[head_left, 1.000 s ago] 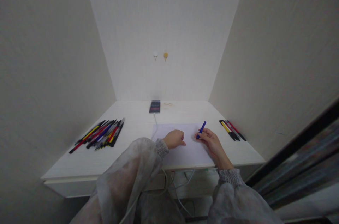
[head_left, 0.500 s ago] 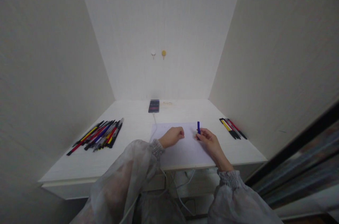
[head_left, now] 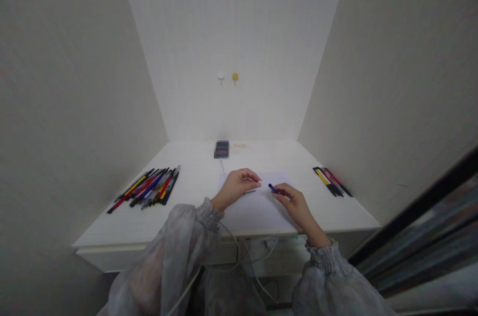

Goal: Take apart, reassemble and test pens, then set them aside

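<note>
My right hand (head_left: 293, 201) pinches a short blue pen piece (head_left: 273, 188) between thumb and fingertips; it tilts up to the left, above the sheet of paper (head_left: 257, 216). Facing it, my left hand (head_left: 239, 186) has thumb and fingers drawn together, with a small pale tip at the fingertips. Just under these fingers shows a thin dark stick (head_left: 249, 192); I cannot tell whether it is held or lies on the paper. A narrow gap separates the two hands.
On the left of the white desk (head_left: 197, 166) lies a heap of pens (head_left: 153, 189) in several colours. A few more pens (head_left: 332, 181) lie in a row at the right. A phone (head_left: 221, 149) with a white cable is at the back. Walls enclose three sides.
My left hand has turned and its fingers have come out of a fist, towards the right hand. The blue pen piece has tipped from upright to slanting left and sits lower.
</note>
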`<state>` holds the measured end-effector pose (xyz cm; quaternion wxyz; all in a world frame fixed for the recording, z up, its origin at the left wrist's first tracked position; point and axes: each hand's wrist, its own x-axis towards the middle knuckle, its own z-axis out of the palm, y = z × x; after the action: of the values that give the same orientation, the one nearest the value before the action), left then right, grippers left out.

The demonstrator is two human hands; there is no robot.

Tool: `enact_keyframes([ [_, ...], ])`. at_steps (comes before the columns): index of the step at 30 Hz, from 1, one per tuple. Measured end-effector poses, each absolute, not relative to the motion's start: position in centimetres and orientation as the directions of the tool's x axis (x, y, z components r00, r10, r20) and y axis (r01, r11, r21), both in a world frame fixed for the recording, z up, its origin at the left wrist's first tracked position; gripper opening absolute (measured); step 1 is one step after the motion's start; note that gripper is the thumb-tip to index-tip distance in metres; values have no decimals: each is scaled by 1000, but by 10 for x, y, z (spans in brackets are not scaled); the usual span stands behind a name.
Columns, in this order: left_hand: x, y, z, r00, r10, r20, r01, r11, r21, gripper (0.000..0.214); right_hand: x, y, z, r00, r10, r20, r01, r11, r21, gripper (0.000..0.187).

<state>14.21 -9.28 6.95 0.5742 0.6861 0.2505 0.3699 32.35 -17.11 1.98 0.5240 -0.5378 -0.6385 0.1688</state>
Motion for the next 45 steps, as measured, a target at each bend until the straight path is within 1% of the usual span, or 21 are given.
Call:
enact_keyframes([
  [5,136,-96,72,608,766,209,-84,-199,976,25,318,-173,27,86,856,510,559,383,-736,14],
  [15,133,-102,77,625,755,201,-33,-231,972,20,317,-176,27,26,847,531,567,425,-706,16],
  [21,131,-103,77,645,729,226,24,-315,949,21,315,-179,28,4,845,534,595,427,-680,16],
  [24,130,-104,79,649,709,275,52,-403,914,20,314,-180,27,-11,848,529,605,427,-672,17],
  [27,130,-105,82,659,676,331,57,-483,874,19,313,-180,26,-24,852,522,596,432,-677,17],
  [29,130,-107,83,665,661,346,53,-504,862,18,312,-181,25,-25,852,522,592,434,-680,17],
  [34,131,-111,87,674,644,364,58,-536,842,16,312,-182,24,-25,850,526,582,440,-684,17],
  [45,137,-110,83,712,597,370,50,-569,821,20,310,-183,18,21,873,487,510,410,-756,17],
])
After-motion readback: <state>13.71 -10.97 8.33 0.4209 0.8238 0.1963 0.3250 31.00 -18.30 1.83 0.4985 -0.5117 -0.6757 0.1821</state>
